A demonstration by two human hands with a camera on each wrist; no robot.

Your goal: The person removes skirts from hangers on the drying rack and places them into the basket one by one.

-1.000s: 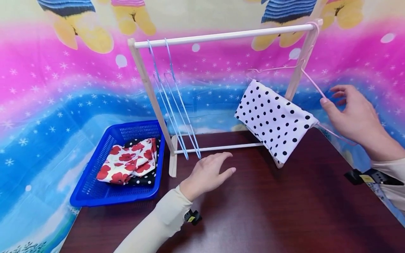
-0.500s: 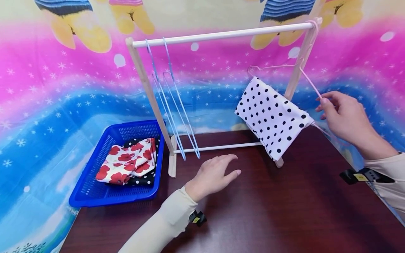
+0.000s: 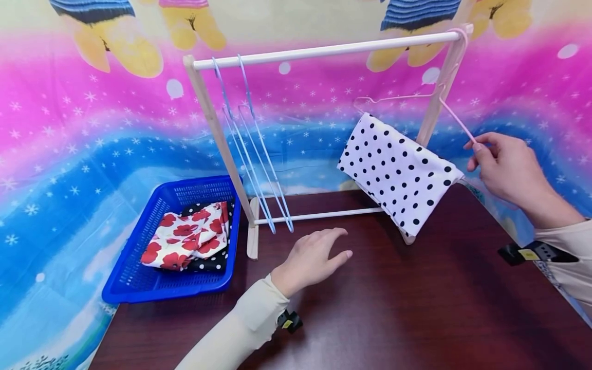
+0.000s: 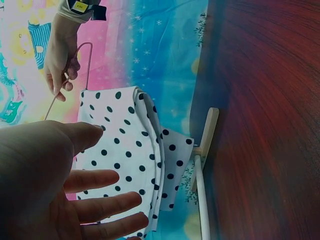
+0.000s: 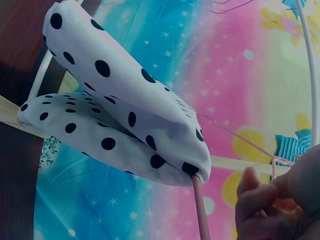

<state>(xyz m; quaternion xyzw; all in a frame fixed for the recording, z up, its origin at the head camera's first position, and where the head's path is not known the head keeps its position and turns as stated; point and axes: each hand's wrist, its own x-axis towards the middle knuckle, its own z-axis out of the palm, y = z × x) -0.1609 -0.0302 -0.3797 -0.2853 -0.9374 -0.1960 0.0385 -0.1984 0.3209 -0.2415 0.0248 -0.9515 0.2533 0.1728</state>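
Observation:
A pink hanger (image 3: 458,121) hooks over the right end of the rack's white top rail (image 3: 324,51). My right hand (image 3: 509,167) pinches its sloping shoulder between thumb and fingers. Folded over the hanger's lower bar is a white cloth with black dots (image 3: 400,172), slanting down to the right in the head view. The left wrist view shows the cloth's layered edges (image 4: 150,150) hanging loose. My left hand (image 3: 310,259) hovers over the table in front of the rack, fingers spread and holding nothing. In the right wrist view the pink bar (image 5: 201,210) comes out of the cloth's fold.
Two light blue hangers (image 3: 256,154) hang at the rail's left end. A blue basket (image 3: 115,280) left of the rack holds a red-flowered white cloth (image 3: 185,236) on a black cloth with white dots (image 3: 210,263). The rack's wooden foot (image 3: 252,241) stands on the dark table (image 3: 393,308).
My right hand has moved in to the left and closed on the hanger's shoulder. The cloth and hanger have swung slightly. My left hand has shifted a little right.

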